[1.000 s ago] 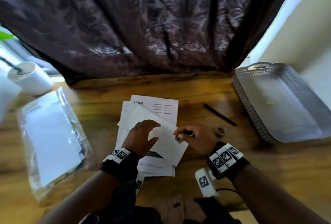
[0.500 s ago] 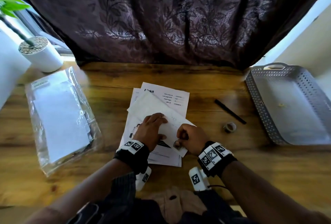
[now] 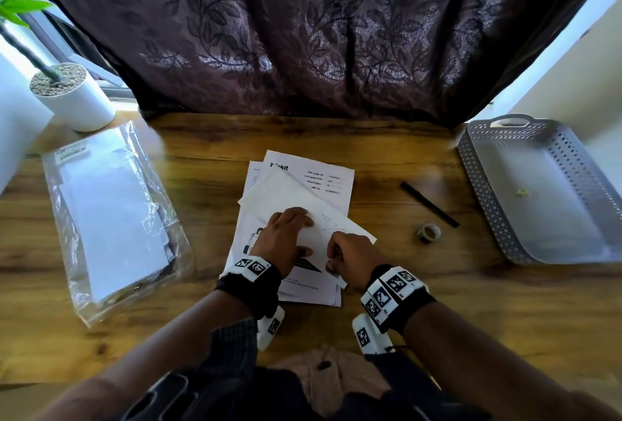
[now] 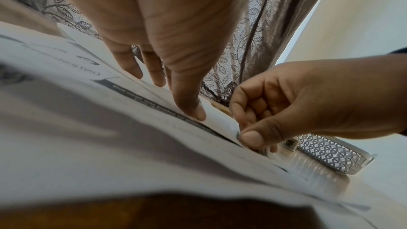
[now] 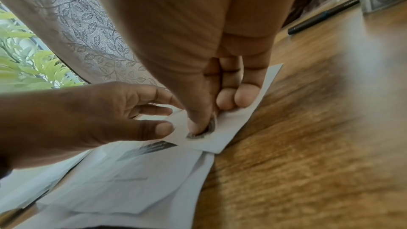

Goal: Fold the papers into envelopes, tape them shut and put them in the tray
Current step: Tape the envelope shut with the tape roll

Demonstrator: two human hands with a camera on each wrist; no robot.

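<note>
Setting: wooden tabletop (image 3: 387,302) before a dark leaf-patterned curtain (image 3: 303,33); a plastic-wrapped packet (image 3: 111,215) lies far left.
Left hand (image 3: 286,235): fingers nearly straight, spread flat on the folded paper (image 3: 292,195), pressing it down, gripping nothing.
Folded paper: white, angled across the printed sheets (image 3: 323,178) at centre; light, thin, creases easily, likely to slide unless pinned; best held flat near the fold.
Right hand (image 3: 350,257): curled, thumb pinching a small grey piece of tape (image 5: 201,132) onto the paper's near corner.
Farther right: tape roll (image 3: 428,233), black pen (image 3: 429,204), grey tray (image 3: 538,191) with no envelope in it.
</note>
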